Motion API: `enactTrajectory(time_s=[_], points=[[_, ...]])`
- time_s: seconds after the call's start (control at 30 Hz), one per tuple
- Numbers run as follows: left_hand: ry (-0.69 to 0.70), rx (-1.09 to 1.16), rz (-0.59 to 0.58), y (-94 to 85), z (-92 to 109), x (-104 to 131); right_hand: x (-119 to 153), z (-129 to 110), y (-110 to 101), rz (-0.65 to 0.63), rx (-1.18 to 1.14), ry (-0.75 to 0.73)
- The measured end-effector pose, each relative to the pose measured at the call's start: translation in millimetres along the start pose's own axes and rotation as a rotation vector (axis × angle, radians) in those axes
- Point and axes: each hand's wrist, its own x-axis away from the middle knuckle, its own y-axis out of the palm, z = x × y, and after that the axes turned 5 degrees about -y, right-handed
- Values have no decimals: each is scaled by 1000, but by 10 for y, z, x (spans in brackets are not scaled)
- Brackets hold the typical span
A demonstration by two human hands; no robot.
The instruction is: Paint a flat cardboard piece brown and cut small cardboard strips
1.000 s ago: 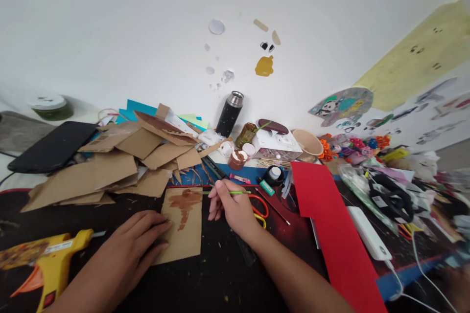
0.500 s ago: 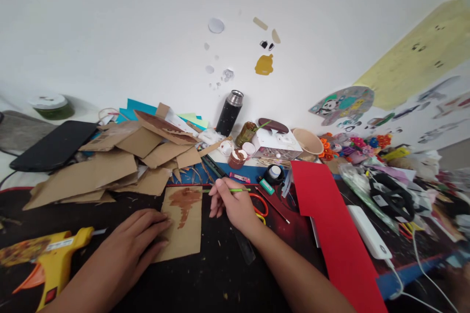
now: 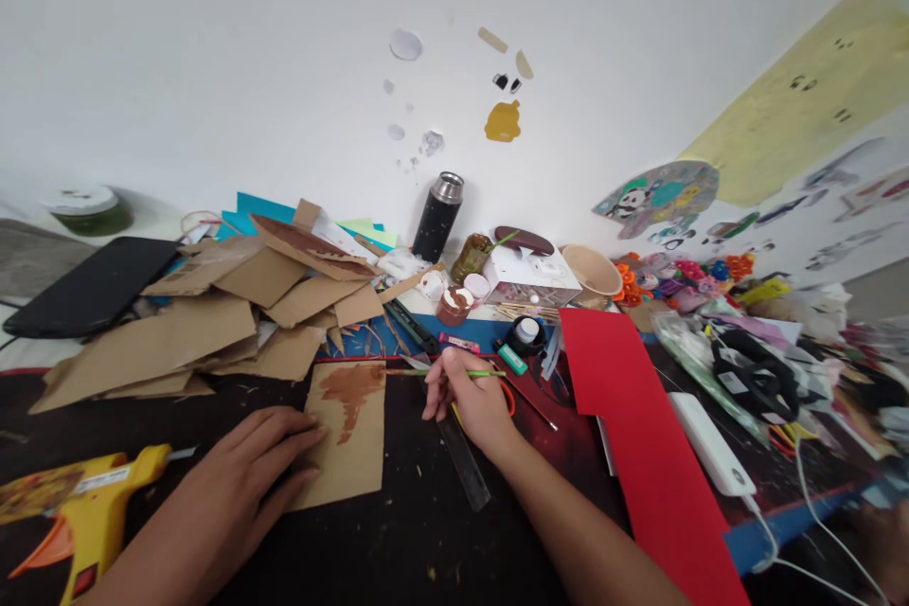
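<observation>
A flat piece of cardboard (image 3: 355,464) lies on the dark table, its upper part streaked with brown paint (image 3: 349,390). On its left edge rest the fingertips of my left hand (image 3: 266,464), stretched out and holding nothing. My right hand (image 3: 469,402) pinches a thin green paintbrush (image 3: 487,373), which lies nearly level with its tip pointing left, by the card's upper right edge. Beneath and beside that hand are a dark ruler (image 3: 465,464) and scissors with orange and yellow handles (image 3: 507,398), partly hidden. Behind stands an open jar of brown paint (image 3: 454,305).
A yellow glue gun (image 3: 106,502) lies at the left, below a heap of cardboard scraps (image 3: 177,336). Red card (image 3: 639,436) and a white power bank (image 3: 710,445) lie at the right. A black flask (image 3: 438,218) and a cup of murky water (image 3: 472,258) stand near the wall.
My right hand with the paintbrush has shifted slightly right, away from the cardboard, and more of the ruler shows. My left hand stays on the card. The whole view has moved a little.
</observation>
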Motion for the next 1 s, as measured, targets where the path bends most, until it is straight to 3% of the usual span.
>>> enactTrajectory(time_s=[0.43,0.73,1.0], points=[[8,-4,26,8,21,-15,12,-79,85,-93,80,8],[-22,0,-12,14,-16,38,143,-63,-36,-47,64,48],[-47,17,-39,5,-35,44,26,-53,-9,-16,46,25]])
